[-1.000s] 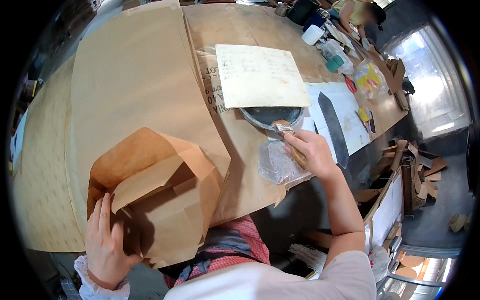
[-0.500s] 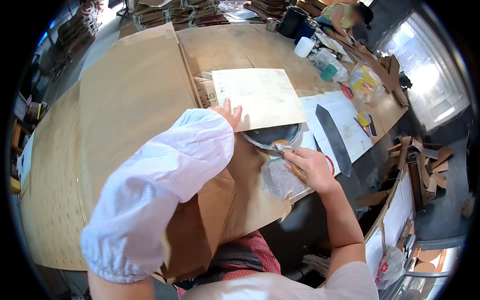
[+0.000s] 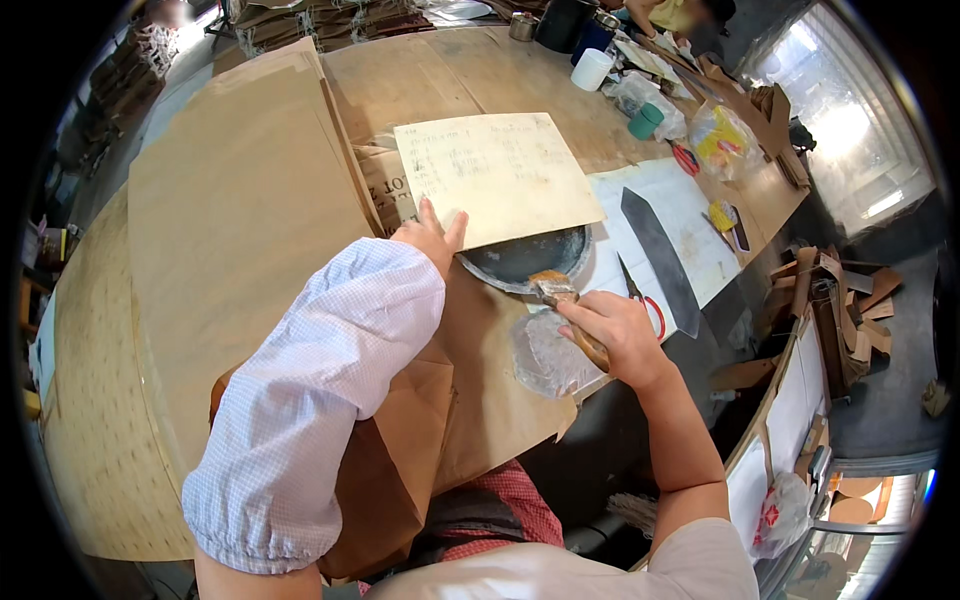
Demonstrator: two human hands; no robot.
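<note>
My right hand (image 3: pixel 618 338) grips the wooden handle of a flat brush (image 3: pixel 552 285). The bristles rest at the near rim of a round dark basin (image 3: pixel 525 262). A cream card (image 3: pixel 490 180) with faint handwriting lies over the far part of that basin, hiding it. At the card's near left corner is my left hand (image 3: pixel 432 235), its fingers spread and touching the card. A pale checked sleeve cover (image 3: pixel 310 390) wraps the left forearm. Beneath the brush handle lies a crumpled clear plastic bag (image 3: pixel 552 355).
Large brown paper sheets (image 3: pixel 240 190) are stacked at the left. Right of the basin are red-handled scissors (image 3: pixel 655 318) and a dark pointed strip (image 3: pixel 660 260) on white paper. A white cup (image 3: pixel 591 70) and a green cup (image 3: pixel 645 121) stand farther back. Another person (image 3: pixel 670 15) is at far right.
The view has shifted slightly, so the table sits a little farther left. More of the brush's bristles shows at the basin's rim. Both hands keep their places on card and brush.
</note>
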